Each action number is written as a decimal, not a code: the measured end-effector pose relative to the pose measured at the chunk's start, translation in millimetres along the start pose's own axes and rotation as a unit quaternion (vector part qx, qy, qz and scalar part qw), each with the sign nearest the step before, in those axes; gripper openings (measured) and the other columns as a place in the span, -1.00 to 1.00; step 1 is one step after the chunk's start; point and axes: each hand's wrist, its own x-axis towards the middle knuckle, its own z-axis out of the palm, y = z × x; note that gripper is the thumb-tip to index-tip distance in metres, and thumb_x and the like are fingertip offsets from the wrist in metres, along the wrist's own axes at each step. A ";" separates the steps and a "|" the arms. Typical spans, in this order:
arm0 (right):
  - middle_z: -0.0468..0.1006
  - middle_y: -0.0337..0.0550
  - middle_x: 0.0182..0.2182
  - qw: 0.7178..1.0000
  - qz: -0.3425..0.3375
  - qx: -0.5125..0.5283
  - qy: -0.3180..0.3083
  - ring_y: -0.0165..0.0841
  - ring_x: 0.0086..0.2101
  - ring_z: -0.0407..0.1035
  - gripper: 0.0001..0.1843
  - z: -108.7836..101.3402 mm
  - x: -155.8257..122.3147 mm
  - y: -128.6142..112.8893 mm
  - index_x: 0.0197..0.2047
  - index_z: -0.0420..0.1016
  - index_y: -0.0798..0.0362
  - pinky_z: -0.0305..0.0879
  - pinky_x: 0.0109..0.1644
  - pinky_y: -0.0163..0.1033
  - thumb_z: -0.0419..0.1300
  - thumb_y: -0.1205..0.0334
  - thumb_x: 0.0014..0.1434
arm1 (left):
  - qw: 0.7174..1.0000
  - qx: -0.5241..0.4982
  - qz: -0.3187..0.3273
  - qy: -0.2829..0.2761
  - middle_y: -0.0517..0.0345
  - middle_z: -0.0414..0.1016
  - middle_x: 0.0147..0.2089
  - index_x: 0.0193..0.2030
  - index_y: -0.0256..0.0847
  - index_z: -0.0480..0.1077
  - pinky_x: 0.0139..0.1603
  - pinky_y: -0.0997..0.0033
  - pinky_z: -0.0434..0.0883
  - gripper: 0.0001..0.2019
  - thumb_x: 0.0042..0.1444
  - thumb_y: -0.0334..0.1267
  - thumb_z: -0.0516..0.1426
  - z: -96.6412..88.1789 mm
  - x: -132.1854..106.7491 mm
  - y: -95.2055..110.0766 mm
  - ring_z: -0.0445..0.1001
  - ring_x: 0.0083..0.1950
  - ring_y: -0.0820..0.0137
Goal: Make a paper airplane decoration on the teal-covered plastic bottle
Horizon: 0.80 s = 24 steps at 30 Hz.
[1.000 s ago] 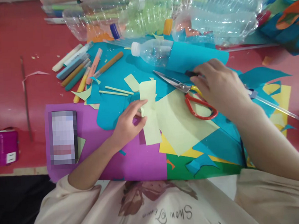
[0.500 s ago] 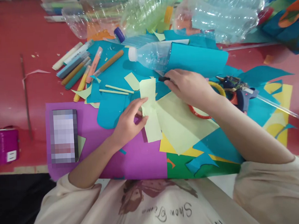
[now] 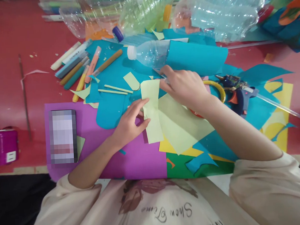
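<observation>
A pale green paper strip (image 3: 152, 119) stands lengthwise in front of me, its upper end a little curled. My left hand (image 3: 128, 127) grips the strip's left edge, with thumb and forefinger on its face and other fingers behind. At the upper right corner of the strip is my right hand (image 3: 185, 85), fingers bent, tips at the paper's edge. Just beyond it lies a clear plastic bottle (image 3: 149, 54) with a white cap, wrapped in blue paper (image 3: 197, 54). A larger pale green sheet (image 3: 180, 124) lies under my right forearm.
Several markers (image 3: 74, 67) lie at upper left, near two thin paper strips (image 3: 116, 89). A phone (image 3: 63, 137) rests on purple paper (image 3: 132, 160). On the right are a glue gun (image 3: 242, 97) and a yellow ring (image 3: 219, 88). Large clear bottles (image 3: 220, 14) line the back.
My right hand has moved slightly left, up to the strip's top right corner, which has shifted right. The black object at its fingertips no longer shows. My left hand keeps its grip.
</observation>
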 end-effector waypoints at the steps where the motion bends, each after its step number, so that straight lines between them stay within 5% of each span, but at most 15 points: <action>1: 0.39 -0.15 -0.55 1.000 0.020 -0.005 0.000 -0.23 -0.47 0.37 -0.70 -4.6 -2.0 0.8 -0.05 0.43 0.12 0.17 -0.37 -0.21 0.04 0.11 0.30 | 1.000 -0.001 0.000 -0.003 -0.07 0.37 0.26 0.30 -0.09 0.18 -0.01 0.34 0.53 -0.51 0.25 -0.24 0.12 0.2 0.2 -0.3 0.55 -0.27 0.50; 4: 0.33 -0.20 -0.54 0.998 0.056 0.014 -0.031 -0.26 -0.50 0.31 -0.70 -23.3 -15.5 4.7 0.02 0.41 0.10 0.24 -0.33 -0.14 0.03 0.22 0.27 | 1.000 -0.011 -0.002 -0.014 -0.06 0.36 0.28 0.31 -0.07 0.17 0.00 0.34 0.52 -0.50 0.24 -0.24 0.13 0.6 0.7 -1.4 0.54 -0.27 0.51; 7: 0.45 -0.20 -0.43 0.981 0.012 0.194 -0.015 -0.31 -0.46 0.33 -0.62 -36.0 -37.2 13.1 0.17 0.30 -0.01 0.33 -0.32 -0.14 0.02 0.25 0.29 | 0.999 -0.037 0.005 -0.026 -0.03 0.36 0.27 0.31 -0.06 0.17 -0.04 0.39 0.52 -0.49 0.24 -0.25 0.14 0.5 1.8 -1.1 0.53 -0.25 0.51; 10: 0.52 -0.25 -0.34 0.910 -0.016 0.414 0.009 -0.37 -0.46 0.40 -0.51 -33.7 -57.0 22.7 0.26 0.17 -0.19 0.41 -0.41 -0.23 0.11 0.18 0.29 | 0.998 -0.035 0.023 -0.041 0.00 0.41 0.23 0.32 -0.08 0.16 -0.06 0.41 0.51 -0.48 0.24 -0.22 0.14 0.2 4.5 2.5 0.54 -0.16 0.45; 14: 0.56 -0.29 -0.44 0.791 0.068 0.608 0.036 -0.42 -0.59 0.42 -0.83 -20.5 -68.5 26.2 -0.11 0.42 -0.10 0.35 -0.59 -0.31 0.14 0.07 0.27 | 0.996 0.058 0.028 -0.065 -0.05 0.42 0.24 0.31 -0.13 0.20 0.18 0.19 0.38 -0.51 0.26 -0.17 0.13 1.3 11.4 9.7 0.43 0.19 0.20; 18: 0.65 -0.25 -0.37 0.693 0.125 0.710 -0.004 -0.36 -0.48 0.54 -0.75 -8.2 -72.7 13.8 -0.16 0.39 -0.06 0.49 -0.42 -0.25 0.14 -0.01 0.17 | 0.985 0.138 -0.018 -0.099 -0.06 0.43 0.23 0.34 -0.09 0.18 0.16 0.08 0.32 -0.43 0.22 -0.10 0.17 7.0 18.4 12.8 0.38 0.21 0.11; 21: 0.65 -0.31 -0.41 0.702 0.113 0.703 0.031 -0.38 -0.53 0.51 -0.79 7.4 -79.7 0.2 -0.27 0.31 -0.08 0.49 -0.41 -0.23 0.25 0.08 0.09 | 0.979 0.169 -0.024 -0.110 -0.07 0.44 0.22 0.35 -0.09 0.18 0.13 0.11 0.30 -0.36 0.16 -0.06 0.23 11.6 20.4 12.3 0.35 0.22 0.08; 24: 0.58 -0.31 -0.53 0.760 0.092 0.639 0.073 -0.36 -0.54 0.48 -0.76 25.4 -86.0 -6.0 -0.34 0.33 -0.05 0.45 -0.43 -0.21 0.25 0.00 0.13 | 0.975 0.188 -0.022 -0.116 -0.08 0.45 0.21 0.35 -0.12 0.18 0.09 0.12 0.29 -0.33 0.14 -0.03 0.25 13.6 19.8 12.0 0.34 0.22 0.07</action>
